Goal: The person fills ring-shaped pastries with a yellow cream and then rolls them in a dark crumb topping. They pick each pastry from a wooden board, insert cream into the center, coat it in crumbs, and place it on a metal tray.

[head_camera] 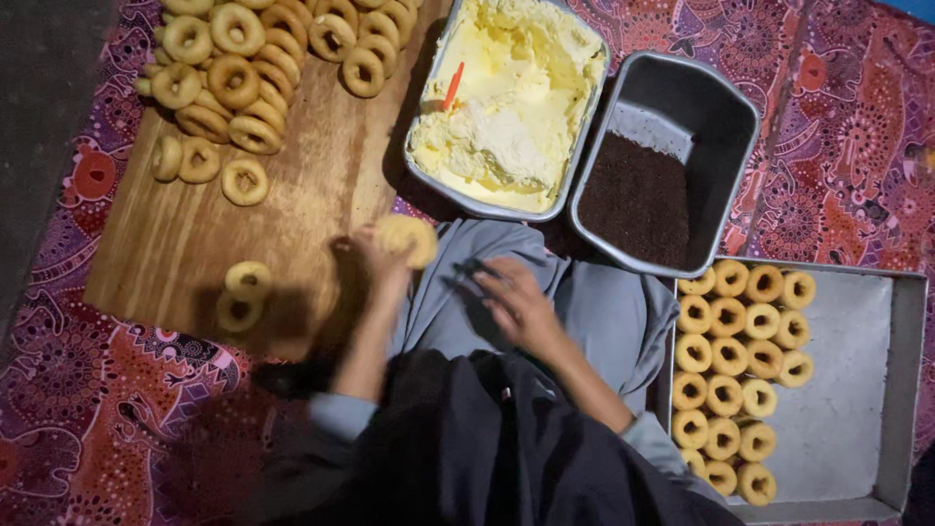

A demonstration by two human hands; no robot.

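The left hand [375,255] held a ring-shaped doughnut [408,239] in closed fingers, raised above the near edge of the wooden board [321,175] and just short of the tray of pale yellow cream [506,107]. The right hand [516,304] rested over the grey cloth [604,312] on the lap, fingers curled around what appeared to be a thin dark tool; motion blur prevented confirmation.

Probable faults from this position:

- Drop. The doughnut was gripped at one edge only. A loose hold would likely let it fall onto the cloth or the patterned mat [97,419].
- Smearing. The cream tray touched the pan of dark sprinkles [638,200]. A careless pass between them could carry cream into the sprinkles or onto the cloth.
- Knocking. Two loose doughnuts [243,295] lay near the board's front edge, beside the left forearm. A sweep of that arm could push them off.
- Crowding. The finished rings in the steel tray [857,390] sat touching in rows; a further piece set down hard might mar neighbouring ones.
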